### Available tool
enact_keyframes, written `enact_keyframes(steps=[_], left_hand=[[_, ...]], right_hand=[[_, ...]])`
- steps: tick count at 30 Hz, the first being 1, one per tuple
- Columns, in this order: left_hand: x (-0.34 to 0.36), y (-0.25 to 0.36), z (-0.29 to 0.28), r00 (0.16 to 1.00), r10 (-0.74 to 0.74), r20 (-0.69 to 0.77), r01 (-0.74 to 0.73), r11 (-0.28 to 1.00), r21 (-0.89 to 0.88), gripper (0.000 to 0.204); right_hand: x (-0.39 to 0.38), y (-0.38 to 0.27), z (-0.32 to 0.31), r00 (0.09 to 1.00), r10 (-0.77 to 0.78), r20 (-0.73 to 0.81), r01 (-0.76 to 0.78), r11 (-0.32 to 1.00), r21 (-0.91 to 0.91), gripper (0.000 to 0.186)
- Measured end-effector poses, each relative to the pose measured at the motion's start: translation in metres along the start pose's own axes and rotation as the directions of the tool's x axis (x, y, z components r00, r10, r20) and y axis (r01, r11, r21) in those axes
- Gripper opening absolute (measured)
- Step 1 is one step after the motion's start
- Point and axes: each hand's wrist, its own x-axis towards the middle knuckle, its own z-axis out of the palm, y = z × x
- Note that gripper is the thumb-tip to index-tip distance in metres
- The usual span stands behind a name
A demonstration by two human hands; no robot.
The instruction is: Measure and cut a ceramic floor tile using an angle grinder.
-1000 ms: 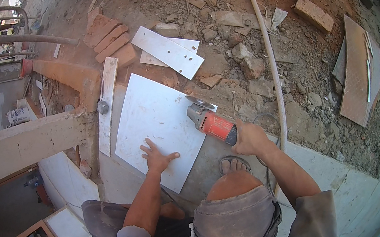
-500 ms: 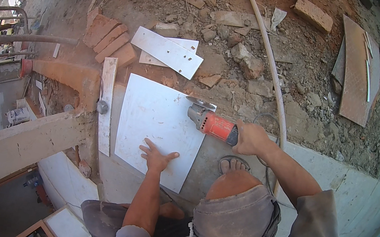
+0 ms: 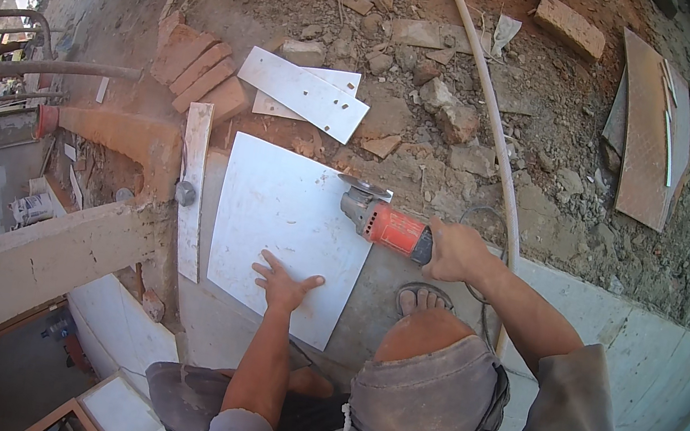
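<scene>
A large white tile (image 3: 281, 214) lies flat on the grey ledge in front of me. My left hand (image 3: 285, 286) presses on its near part, fingers spread. In my right hand (image 3: 457, 254) is a red and grey angle grinder (image 3: 397, 230), gripped by its rear end. The grinder's disc (image 3: 365, 187) is at the tile's far right corner; I cannot tell whether it is cutting into it. Its cord trails from my right hand down past my sandalled foot (image 3: 425, 298).
A narrow tile strip (image 3: 193, 190) with a round grey object on it lies left of the tile. Beyond are cut white pieces (image 3: 303, 94), bricks (image 3: 204, 75) and rubble. A pale hose (image 3: 500, 105) runs along the right. Brown tile sheets (image 3: 647, 129) lie far right. The ledge drops off at left.
Almost nothing differs. The white tile seems to have shifted very slightly; both hands and the angle grinder stay in place.
</scene>
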Motion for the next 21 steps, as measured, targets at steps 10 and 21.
enact_keyframes(steps=[10, 21], left_hand=[[0.001, 0.001, 0.000, 1.000, -0.002, -0.006, 0.002, 1.000, 0.014, 0.149], [-0.002, 0.004, -0.003, 1.000, -0.005, -0.001, 0.005, 1.000, 0.023, 0.149]], right_hand=[[-0.002, 0.005, 0.002, 1.000, -0.016, 0.002, 0.016, 1.000, -0.022, 0.065], [-0.008, -0.002, -0.009, 0.999, 0.016, 0.039, -0.016, 1.000, -0.003, 0.055]])
